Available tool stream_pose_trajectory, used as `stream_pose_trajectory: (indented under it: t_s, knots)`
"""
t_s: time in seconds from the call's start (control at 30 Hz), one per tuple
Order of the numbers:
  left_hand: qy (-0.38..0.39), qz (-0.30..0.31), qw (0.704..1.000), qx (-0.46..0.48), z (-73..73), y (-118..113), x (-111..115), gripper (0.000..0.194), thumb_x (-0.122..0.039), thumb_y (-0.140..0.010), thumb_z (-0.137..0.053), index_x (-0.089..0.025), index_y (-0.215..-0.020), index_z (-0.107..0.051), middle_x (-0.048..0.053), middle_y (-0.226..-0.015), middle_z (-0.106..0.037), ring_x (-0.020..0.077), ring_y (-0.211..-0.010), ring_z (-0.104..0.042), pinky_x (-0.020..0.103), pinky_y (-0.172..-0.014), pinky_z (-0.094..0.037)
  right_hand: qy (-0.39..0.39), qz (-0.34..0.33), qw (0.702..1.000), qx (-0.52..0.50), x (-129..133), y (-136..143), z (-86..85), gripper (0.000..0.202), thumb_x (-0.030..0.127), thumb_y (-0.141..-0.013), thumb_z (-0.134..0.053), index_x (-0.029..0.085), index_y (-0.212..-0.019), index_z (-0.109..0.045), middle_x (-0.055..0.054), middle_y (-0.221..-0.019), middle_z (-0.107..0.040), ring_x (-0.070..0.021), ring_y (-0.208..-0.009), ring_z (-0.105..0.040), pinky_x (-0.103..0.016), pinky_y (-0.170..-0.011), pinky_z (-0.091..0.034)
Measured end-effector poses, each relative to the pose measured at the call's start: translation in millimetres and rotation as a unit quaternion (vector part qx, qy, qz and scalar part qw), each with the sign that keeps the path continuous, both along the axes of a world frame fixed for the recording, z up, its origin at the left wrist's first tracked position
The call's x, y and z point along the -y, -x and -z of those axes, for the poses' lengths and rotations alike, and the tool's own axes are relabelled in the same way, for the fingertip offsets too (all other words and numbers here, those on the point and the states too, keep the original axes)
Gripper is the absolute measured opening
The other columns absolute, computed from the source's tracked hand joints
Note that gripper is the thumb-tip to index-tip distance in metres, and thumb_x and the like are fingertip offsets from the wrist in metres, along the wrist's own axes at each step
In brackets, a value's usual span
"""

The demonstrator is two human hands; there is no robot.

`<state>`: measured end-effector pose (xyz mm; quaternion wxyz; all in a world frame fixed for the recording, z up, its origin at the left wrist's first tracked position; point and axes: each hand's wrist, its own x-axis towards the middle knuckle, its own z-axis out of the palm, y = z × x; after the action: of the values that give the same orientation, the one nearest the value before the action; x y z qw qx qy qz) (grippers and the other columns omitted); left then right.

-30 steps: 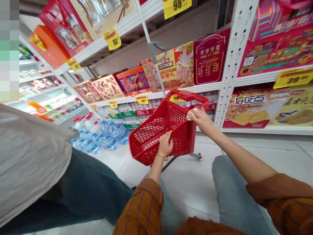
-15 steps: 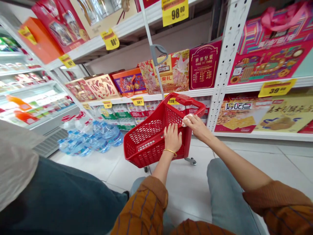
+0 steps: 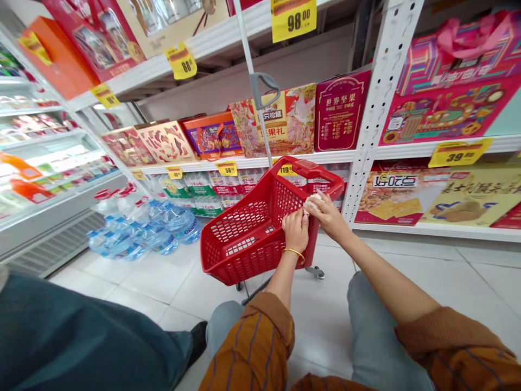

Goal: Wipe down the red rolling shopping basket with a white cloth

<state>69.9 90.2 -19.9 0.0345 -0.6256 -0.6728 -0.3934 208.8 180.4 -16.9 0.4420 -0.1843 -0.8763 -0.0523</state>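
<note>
Two hands of yours are now together at the near rim of the red cart [image 3: 244,265], left of the shelf post [image 3: 380,92]. Your left hand [image 3: 296,231] has moved up beside your right hand [image 3: 325,213], which clasps a white wad [image 3: 313,201]; whether your curled left grips, I cannot tell. The handle [image 3: 310,165] end points postward, the long axis slanting away leftward.

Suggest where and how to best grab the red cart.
Likely by the raised handle bar at the picture-right end of the red cart, coming from above: it sits high on the body, and its looped opening leaves room to wrap around. Favour its middle; the right hand, holding a white wad, is at the near corner.
</note>
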Motion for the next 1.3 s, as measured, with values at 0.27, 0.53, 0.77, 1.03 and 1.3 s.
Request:
stream_pose_trajectory:
  t_s: [0.27, 0.53, 0.77, 1.03, 1.3]
  knots:
    - [-0.025, 0.008, 1.0, 0.015, -0.9, 1, 2, 0.039, -0.036, -0.102, -0.032, -0.024, -0.13, -0.055, 0.004, -0.12, -0.066, 0.0164, -0.109, -0.056, 0.032, -0.099, -0.035, 0.023, -0.007, 0.999, -0.029, -15, -13, -1.3, 0.037, 0.021, -0.098, -0.037, 0.03, -0.123, -0.063, -0.005, -0.136, -0.055, -0.0268, -0.143, -0.028, -0.057, -0.115, -0.028]
    - [-0.015, 0.006, 1.0, 0.017, 2.1, 2, 2, 0.038, -0.035, -0.101, -0.033, -0.025, -0.13, -0.055, 0.003, -0.12, -0.067, 0.0175, -0.108, -0.055, 0.033, -0.099, -0.035, 0.032, -0.02, 0.996, -0.085, -29, -29, -11.7, 0.033, 0.023, -0.096, -0.042, 0.03, -0.117, -0.067, -0.005, -0.133, -0.058, -0.0263, -0.137, -0.038, -0.055, -0.115, -0.031]
    - [0.008, -0.005, 1.0, -0.002, -0.2, 1, 5, 0.04, -0.036, -0.101, -0.031, -0.027, -0.133, -0.053, 0.004, -0.121, -0.065, 0.0181, -0.107, -0.054, 0.034, -0.098, -0.035, 0.022, 0.032, 0.991, -0.127, -9, -19, -8.3, 0.036, 0.019, -0.096, -0.039, 0.026, -0.118, -0.066, -0.007, -0.133, -0.056, -0.0266, -0.139, -0.035, -0.054, -0.115, -0.032]
    - [0.02, -0.021, 1.0, 0.011, -5.3, -2, 9, 0.04, -0.037, -0.101, -0.033, -0.029, -0.134, -0.053, 0.004, -0.115, -0.066, 0.018, -0.105, -0.055, 0.034, -0.1, -0.034, -0.008, 0.029, 0.997, -0.07, 12, 1, 3.6, 0.032, 0.021, -0.095, -0.048, 0.029, -0.121, -0.064, -0.006, -0.126, -0.06, -0.0261, -0.136, -0.037, -0.052, -0.113, -0.033]
    - [-0.003, -0.01, 0.999, 0.037, -3.1, 0, 11, 0.037, -0.036, -0.101, -0.035, -0.026, -0.127, -0.06, 0.004, -0.115, -0.068, 0.0172, -0.104, -0.057, 0.033, -0.096, -0.037, 0.043, -0.005, 0.998, -0.055, -11, -16, 6.8, 0.032, 0.026, -0.098, -0.042, 0.03, -0.116, -0.068, -0.004, -0.13, -0.06, -0.0245, -0.137, -0.039, -0.05, -0.114, -0.034]
